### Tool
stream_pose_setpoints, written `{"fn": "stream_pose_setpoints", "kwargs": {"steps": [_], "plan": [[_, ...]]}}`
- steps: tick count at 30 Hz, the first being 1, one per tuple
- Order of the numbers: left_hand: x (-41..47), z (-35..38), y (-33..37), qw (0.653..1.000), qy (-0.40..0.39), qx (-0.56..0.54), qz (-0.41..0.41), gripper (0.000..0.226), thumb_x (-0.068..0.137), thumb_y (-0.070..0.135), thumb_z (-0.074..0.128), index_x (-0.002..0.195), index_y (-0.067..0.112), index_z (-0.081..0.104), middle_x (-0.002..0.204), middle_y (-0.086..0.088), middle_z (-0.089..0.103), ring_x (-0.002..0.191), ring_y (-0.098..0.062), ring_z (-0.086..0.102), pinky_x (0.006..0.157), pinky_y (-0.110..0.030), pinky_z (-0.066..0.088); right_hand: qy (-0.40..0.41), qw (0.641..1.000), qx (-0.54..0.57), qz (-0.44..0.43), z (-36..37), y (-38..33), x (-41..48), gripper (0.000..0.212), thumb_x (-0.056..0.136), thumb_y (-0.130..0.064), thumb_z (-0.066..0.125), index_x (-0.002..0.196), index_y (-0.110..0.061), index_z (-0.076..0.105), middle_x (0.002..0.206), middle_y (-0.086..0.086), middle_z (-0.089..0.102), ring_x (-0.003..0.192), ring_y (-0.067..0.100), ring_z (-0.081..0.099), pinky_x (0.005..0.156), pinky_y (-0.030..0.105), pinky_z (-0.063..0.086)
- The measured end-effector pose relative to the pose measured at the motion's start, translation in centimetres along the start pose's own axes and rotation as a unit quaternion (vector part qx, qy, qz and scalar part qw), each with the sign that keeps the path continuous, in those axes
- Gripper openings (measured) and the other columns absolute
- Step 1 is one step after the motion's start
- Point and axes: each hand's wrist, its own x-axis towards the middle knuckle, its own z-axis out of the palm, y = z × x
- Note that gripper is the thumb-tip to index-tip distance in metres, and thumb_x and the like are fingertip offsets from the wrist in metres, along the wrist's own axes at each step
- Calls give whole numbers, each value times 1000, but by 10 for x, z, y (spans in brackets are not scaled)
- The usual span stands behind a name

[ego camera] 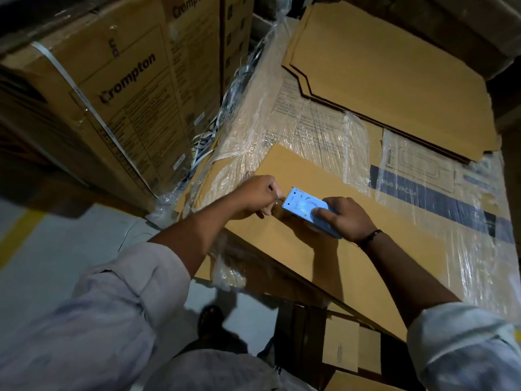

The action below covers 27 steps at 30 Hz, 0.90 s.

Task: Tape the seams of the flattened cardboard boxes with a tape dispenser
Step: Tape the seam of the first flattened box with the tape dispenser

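- Plainly, grips the tape dispenser point(303, 206) in the right hand point(342, 220), with fingers curled round its rear end and thumb laid on the blue top face.
- Pinches what looks like the tape end point(277, 208) with the left hand point(260, 197), right at the toothed front edge of the dispenser; too small to tell how much tape is drawn out.
- Keeps the dispenser low over the flattened cardboard box point(324, 258), near its left edge and between the two hands; cannot tell whether touching the sheet.
- Judged light and rigid to handle; best taken by the body behind the roll, away from the serrated blade, which is likely sharp.
- Judged thin and sticky at the tape end, prone to folding on itself; best kept taut and pinched at the very tip.
- Judged stiff but light as to the cardboard, liable to slide on the shrink-wrapped stack point(324, 136) beneath; worth pressing down while pulling.
- Elsewhere: printed cartons point(127, 88) stacked at left, another flattened sheet point(394, 74) further back.
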Motion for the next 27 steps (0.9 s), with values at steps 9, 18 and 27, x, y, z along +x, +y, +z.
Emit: {"fn": "stream_pose_setpoints", "kwargs": {"steps": [9, 18, 27], "plan": [[15, -100, -17, 997, 19, 80, 2, 11, 102, 6, 62, 93, 13, 62, 92, -10, 60, 78, -22, 65, 82, -46, 66, 6, 999, -50, -4, 6, -24, 29, 54, 85, -69, 41, 75, -20, 61, 73, 4, 61, 65, 24, 56, 54, 40, 36], [38, -106, -44, 998, -10, 49, -44, 11, 102, 4, 61, 96, 13, 64, 91, -10, 55, 80, -17, 57, 83, -42, 65, -12, 996, -92, 17, 6, -31, 45, 60, 81, -75, 41, 83, -20, 65, 80, 5, 63, 71, 23, 57, 59, 42, 45], [51, -76, -62, 990, 21, -41, -137, 14, 103, 15, 60, 90, 15, 65, 82, -3, 57, 70, -16, 47, 60, -30, 43, -9, 995, -99, 23, 11, -33, 49, 56, 83, -71, 44, 77, -18, 62, 77, 5, 62, 68, 23, 57, 56, 40, 44]]}}
